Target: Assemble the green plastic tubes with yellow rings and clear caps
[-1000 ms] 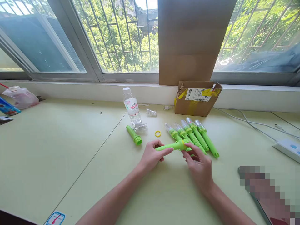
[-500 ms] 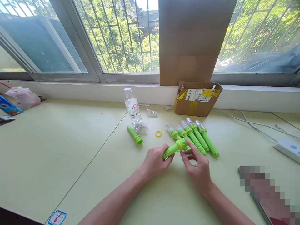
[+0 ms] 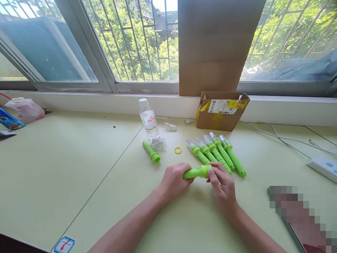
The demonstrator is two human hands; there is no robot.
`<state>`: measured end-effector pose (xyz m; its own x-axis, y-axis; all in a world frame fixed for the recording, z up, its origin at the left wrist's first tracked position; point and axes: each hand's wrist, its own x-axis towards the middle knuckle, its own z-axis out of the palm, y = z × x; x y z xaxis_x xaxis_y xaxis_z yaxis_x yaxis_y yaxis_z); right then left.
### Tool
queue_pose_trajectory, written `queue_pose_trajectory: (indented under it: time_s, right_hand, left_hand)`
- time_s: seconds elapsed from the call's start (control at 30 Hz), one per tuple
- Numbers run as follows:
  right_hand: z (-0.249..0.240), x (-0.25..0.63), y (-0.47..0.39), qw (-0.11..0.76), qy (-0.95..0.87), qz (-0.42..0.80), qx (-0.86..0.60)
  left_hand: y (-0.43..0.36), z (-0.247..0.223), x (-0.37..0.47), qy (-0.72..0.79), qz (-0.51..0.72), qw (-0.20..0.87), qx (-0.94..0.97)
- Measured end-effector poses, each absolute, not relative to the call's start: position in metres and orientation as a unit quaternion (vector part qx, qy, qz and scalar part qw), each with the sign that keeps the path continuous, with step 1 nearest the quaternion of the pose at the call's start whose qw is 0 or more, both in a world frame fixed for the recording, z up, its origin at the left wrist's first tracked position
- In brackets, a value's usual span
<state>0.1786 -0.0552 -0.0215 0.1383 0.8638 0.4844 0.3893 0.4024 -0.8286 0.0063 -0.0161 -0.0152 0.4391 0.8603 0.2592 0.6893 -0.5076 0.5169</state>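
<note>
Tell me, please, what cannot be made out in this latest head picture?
All in the head view:
Held green tube, both ends: hidden by left hand and right hand.
Box, inside bottom: hidden by front wall.
Label, fine print: too small.
Blue packet, left part: cut by left edge.
Dark slab: masked by pixel blocks.

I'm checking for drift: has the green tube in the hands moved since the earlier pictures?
Yes: the green tube has moved down the picture, away from the cardboard box.

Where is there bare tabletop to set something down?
Mostly bare: the wide left stretch between pink bag and loose green tube; also between capped green tubes and power strip. Crowded: around the bottle, and just beyond the right hand.
</note>
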Motion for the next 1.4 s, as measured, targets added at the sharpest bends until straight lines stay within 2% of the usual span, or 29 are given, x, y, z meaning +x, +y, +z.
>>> queue_pose_trajectory:
  time_s: [0.2, 0.47, 0.67, 0.8, 1.0, 1.3, 1.4]
  right_hand:
    - [-0.018, 0.177, -0.059, 0.54, -0.648, 0.231, -0.485]
    - [-0.015, 0.172, -0.061, 0.429, -0.749, 0.274, -0.424]
    - [-0.016, 0.169, -0.061, 0.417, -0.754, 0.264, -0.433]
    - [-0.018, 0.168, -0.06, 0.448, -0.744, 0.236, -0.437]
    - [-0.024, 0.169, -0.059, 0.541, -0.67, 0.203, -0.466]
    - [-0.029, 0.167, -0.062, 0.611, -0.508, 0.291, -0.533]
    - [-0.025, 0.166, -0.062, 0.613, -0.503, 0.308, -0.526]
  left_hand:
    - [-0.015, -0.017, 0.006, 0.459, 0.26, 0.15, 0.836]
    - [-0.012, -0.021, 0.003, 0.44, 0.273, 0.058, 0.854]
    - [-0.011, -0.02, 0.002, 0.435, 0.277, 0.023, 0.856]
    - [-0.01, -0.019, 0.003, 0.438, 0.303, 0.018, 0.846]
    - [-0.013, -0.014, 0.006, 0.419, 0.328, 0.06, 0.844]
    - [-0.024, -0.004, 0.003, 0.386, 0.303, 0.201, 0.848]
    - [-0.021, -0.003, 0.002, 0.39, 0.317, 0.192, 0.843]
